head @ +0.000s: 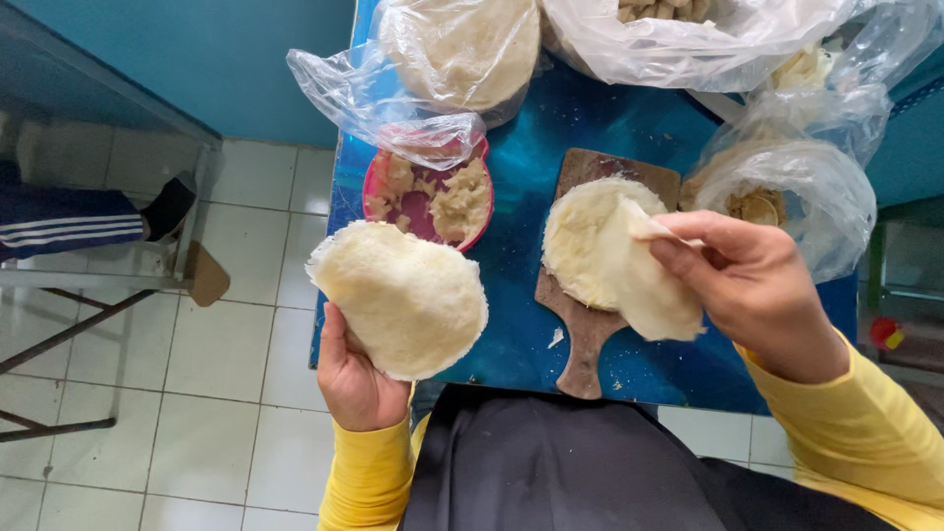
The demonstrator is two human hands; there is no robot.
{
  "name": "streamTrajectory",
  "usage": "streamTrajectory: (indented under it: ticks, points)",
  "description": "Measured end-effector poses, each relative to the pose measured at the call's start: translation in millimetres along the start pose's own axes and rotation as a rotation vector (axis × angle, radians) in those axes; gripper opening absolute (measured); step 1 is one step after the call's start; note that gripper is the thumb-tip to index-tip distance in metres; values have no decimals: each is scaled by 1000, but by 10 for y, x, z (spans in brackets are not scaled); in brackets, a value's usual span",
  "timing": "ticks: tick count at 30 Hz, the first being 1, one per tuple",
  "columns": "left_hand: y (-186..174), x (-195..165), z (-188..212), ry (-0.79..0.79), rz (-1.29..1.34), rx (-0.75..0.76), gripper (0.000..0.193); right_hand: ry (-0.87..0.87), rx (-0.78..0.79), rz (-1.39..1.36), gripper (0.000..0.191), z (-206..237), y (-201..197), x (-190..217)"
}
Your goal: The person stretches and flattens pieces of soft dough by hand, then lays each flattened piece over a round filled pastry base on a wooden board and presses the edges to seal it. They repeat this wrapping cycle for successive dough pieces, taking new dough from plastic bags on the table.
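The left hand cups a thin, floppy dough round off the table's near-left corner, while the right hand pinches another soft sheet over the wooden board, probably easy to tear, so hold by the edge.

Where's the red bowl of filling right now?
In the head view the red bowl sits on the blue table, left of the wooden board, just beyond the round wrapper held in the left hand.

Clear plastic bags of pale flatbreads at the blue table's far edge.
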State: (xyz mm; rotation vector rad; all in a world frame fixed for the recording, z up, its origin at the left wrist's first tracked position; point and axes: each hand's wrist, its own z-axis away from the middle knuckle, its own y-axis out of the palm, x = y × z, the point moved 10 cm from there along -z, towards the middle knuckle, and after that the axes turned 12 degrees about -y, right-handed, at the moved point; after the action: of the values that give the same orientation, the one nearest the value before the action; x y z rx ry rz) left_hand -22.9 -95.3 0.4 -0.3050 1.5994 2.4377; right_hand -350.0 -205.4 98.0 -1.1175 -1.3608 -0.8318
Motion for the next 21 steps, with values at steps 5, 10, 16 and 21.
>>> streamTrajectory:
  ticks: [5,10,16,21]
  points:
    - [1,16,28,-6,-9,16,48,250,35,228,26,-320,-31,-655]
    - [-20,37,9,-13,-22,-9,47,64,154,486,29,-483,42,-828]
    - [39,167,-69,-47,-20,-9,48,5,184,12,22,-292,350,-508]
    - [80,244,-64,-60,-22,5,48,-13,212,-82,21,-271,422,-352]
